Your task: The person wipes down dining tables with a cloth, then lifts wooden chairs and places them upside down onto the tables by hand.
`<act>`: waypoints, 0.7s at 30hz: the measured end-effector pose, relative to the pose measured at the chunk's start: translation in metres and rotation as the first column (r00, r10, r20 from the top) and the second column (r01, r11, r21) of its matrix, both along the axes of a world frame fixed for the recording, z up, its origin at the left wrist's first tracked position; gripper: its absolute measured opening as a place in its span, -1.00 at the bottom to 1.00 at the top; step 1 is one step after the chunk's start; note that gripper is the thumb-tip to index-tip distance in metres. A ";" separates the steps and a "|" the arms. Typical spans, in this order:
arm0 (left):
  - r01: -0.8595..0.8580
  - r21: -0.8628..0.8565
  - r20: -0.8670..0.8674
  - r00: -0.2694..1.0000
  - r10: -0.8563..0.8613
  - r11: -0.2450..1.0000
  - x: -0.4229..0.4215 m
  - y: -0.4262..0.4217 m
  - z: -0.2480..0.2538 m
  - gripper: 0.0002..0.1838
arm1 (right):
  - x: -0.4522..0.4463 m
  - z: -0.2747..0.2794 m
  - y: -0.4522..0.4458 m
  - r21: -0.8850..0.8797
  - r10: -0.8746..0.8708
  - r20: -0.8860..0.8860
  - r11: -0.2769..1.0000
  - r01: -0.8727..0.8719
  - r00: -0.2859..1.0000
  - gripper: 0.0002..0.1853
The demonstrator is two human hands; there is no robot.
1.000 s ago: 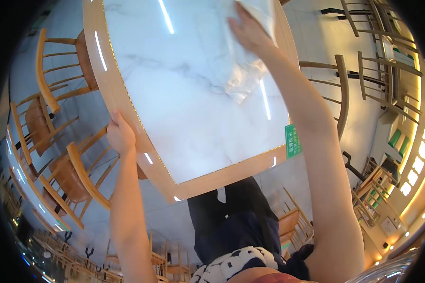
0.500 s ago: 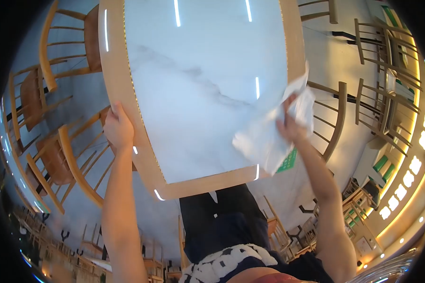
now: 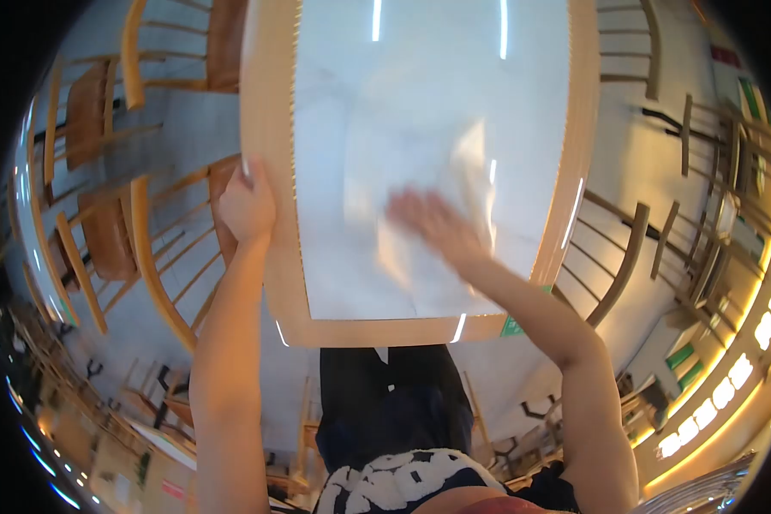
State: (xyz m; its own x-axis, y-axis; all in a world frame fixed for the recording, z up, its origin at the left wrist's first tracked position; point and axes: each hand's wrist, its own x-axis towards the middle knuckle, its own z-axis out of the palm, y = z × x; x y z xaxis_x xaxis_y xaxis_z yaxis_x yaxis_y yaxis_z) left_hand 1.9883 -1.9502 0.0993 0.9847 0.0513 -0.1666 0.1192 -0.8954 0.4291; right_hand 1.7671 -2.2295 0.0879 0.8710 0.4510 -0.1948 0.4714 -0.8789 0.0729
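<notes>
A white marble-patterned table [image 3: 269, 111] with a pale wooden rim fills the upper middle. My right hand [image 3: 437, 224] lies flat, fingers stretched and blurred by motion, on a thin white cloth [image 3: 473, 163] spread over the tabletop's nearer half. The cloth blends with the white surface, so its edges are hard to make out. At the left rim, my left hand [image 3: 248, 204] is closed round the wooden edge. A green sticker [image 3: 512, 326] shows at the near right corner, partly behind my right forearm.
Wooden chairs with brown seats [image 3: 107, 231] stand left of the table. Another chair [image 3: 630, 257] is at the right edge, with one more above it. Further tables and chairs stand at the far right, near lit wall signs [image 3: 702, 407]. My legs are below the near edge.
My right hand has moved with the cloth from the right rim to the left, onto the tabletop. The cloth is now flatter. My left hand still holds the rim, and the view has shifted.
</notes>
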 end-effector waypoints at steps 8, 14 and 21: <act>0.018 0.034 0.002 1.000 -0.018 0.999 0.000 0.002 0.002 -0.34 | 0.035 -0.002 -0.175 0.020 -0.723 -0.371 0.621 0.783 0.583 -0.31; -0.003 0.005 -0.015 1.000 0.003 1.000 -0.001 0.004 0.005 -0.37 | 0.238 -0.031 -0.154 0.431 -0.754 0.408 0.657 0.619 0.515 -0.36; -0.033 -0.044 -0.099 0.995 0.029 0.998 -0.001 0.007 0.003 -0.39 | 0.175 0.021 0.084 0.538 -0.300 -0.276 0.739 0.406 0.913 -0.05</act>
State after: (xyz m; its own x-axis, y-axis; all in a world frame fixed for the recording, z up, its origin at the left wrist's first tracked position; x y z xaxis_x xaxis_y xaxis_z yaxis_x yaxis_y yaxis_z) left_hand 1.9875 -1.9434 0.1022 0.9615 0.0718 -0.2652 0.1903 -0.8705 0.4539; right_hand 1.9426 -2.1455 0.1093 0.9699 0.1894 -0.1530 0.0771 -0.8350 -0.5448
